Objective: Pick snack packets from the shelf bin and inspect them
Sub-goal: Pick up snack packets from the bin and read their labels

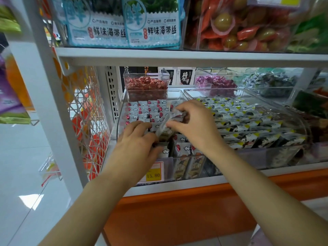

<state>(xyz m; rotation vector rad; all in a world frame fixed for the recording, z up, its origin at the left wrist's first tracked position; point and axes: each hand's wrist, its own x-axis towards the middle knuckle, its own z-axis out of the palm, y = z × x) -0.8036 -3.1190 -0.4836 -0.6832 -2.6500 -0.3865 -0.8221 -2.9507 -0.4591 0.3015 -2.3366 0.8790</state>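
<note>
**Head view**

1. Your right hand [193, 121] pinches the upper end of one clear packet [168, 125]. The fingers [177, 110] are curled over it and the thumb is under it.
2. Your left hand [140, 139] grasps the lower end of the same packet, with the thumb against it and the fingers curled behind. The packet is tilted and blurred, and its print cannot be read.
3. The packet is held just above the front half of the bin [122, 110], over rows of red packets [150, 109] that stand on edge.

**Surroundings**

- A small tub [146, 84] of red sweets sits at the back of the bin, beyond your fingers.
- A second bin [276, 102] touches the bin on the right. It is filled with yellow packets [248, 125], and your right wrist crosses its near corner.
- A tub of purple sweets [214, 84] stands behind that.
- A price tag [153, 174] reading 15.80 is fixed to the bin front, below your left wrist.

**Edges and room**

- The upper shelf [177, 57] closes the space overhead and carries seaweed bags [152, 23].
- A wire mesh panel [88, 121] and a white post [46, 103] bound the left side.
- The shelf lip and the orange base [177, 210] lie beneath your forearms.
- Open floor [23, 174] lies left of the post.
</note>
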